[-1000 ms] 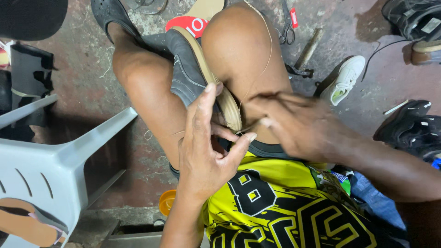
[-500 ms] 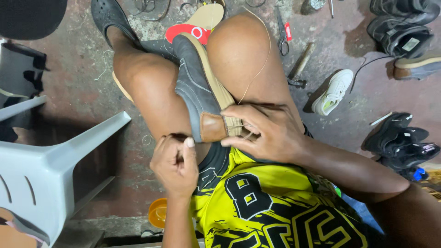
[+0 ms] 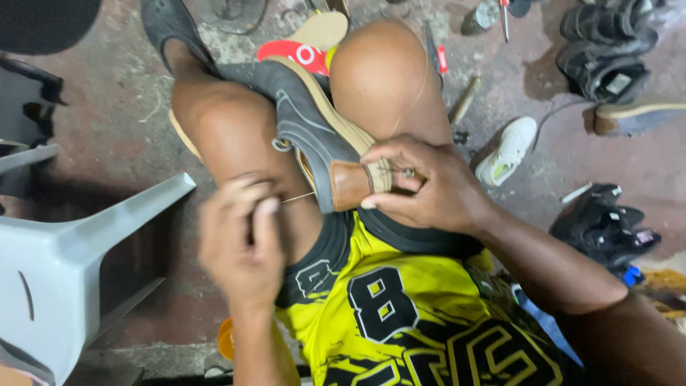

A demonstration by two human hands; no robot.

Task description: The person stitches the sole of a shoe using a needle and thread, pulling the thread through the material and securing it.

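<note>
Clamped around the brown heel end of a grey shoe (image 3: 314, 129), the right hand (image 3: 429, 189) pins it between the knees, thumb under the heel block and fingers curled over the tan sole edge. The left hand (image 3: 239, 239), at about 8 o'clock from the heel, is blurred but closed, fingers pinched together on a thin thread (image 3: 296, 198) that runs taut from the shoe's side seam to that hand. To do this stitch well, I judge the pull should stay in line with the seam, steady instead of jerked, while the right hand holds the heel from twisting. Keeping the knees tight on the upper would help. A white shoe (image 3: 509, 149) lies at 3 o'clock on the stained floor (image 3: 128, 121), and a grey plastic chair (image 3: 78, 236) stands at 9 o'clock.
</note>
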